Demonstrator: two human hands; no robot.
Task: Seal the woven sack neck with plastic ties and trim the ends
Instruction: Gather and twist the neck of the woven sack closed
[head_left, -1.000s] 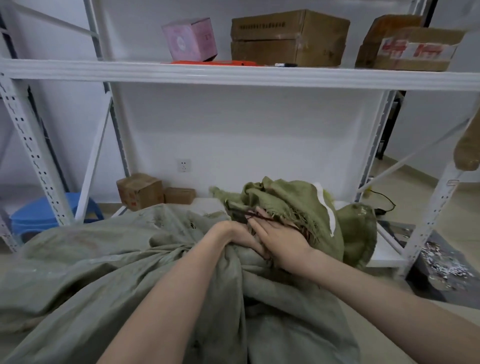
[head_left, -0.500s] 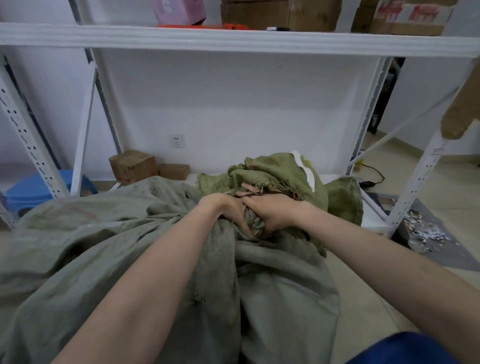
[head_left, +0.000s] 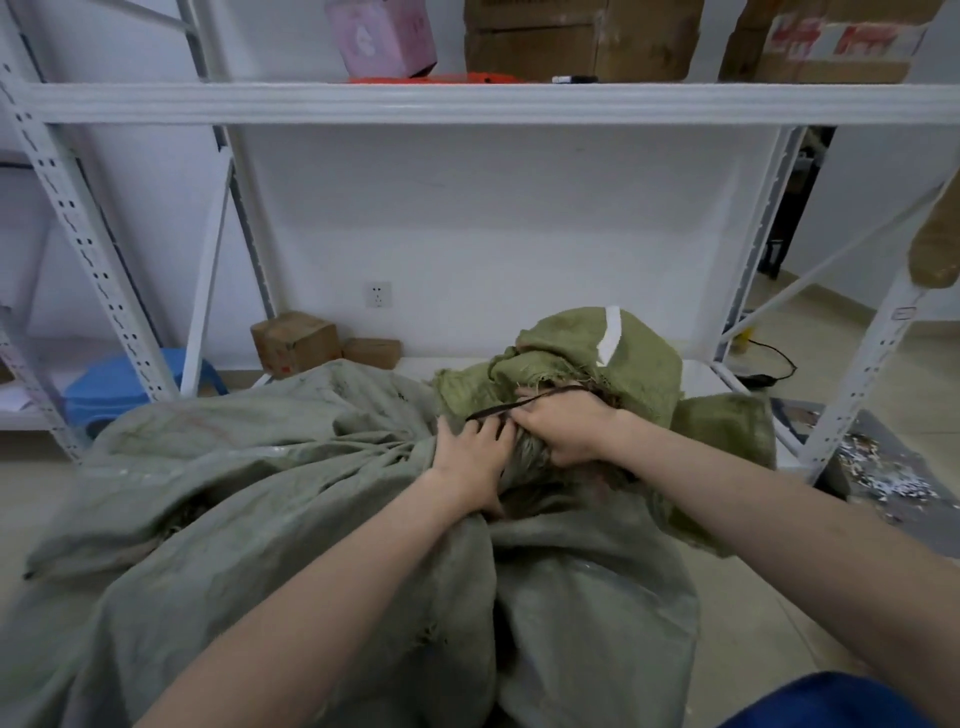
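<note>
A large grey-green woven sack lies across the floor in front of me, its neck bunched at the centre. My right hand grips the gathered neck, fingers curled round it. A thin dark plastic tie runs from under that hand leftward over the fabric. My left hand rests on the sack just left of the neck, its fingertips at the tie; whether they pinch it I cannot tell. The greener frayed mouth of the sack, with a white strip, flops beyond the hands.
A white metal rack stands ahead, its shelf holding cardboard boxes and a pink box. Small cartons and a blue stool sit low at the left. A black cable and scattered debris lie at the right.
My right hand went from lying flat on the fabric to gripping the bunched neck. The dark tie now shows stretched leftward, and my left hand has spread its fingers beside it.
</note>
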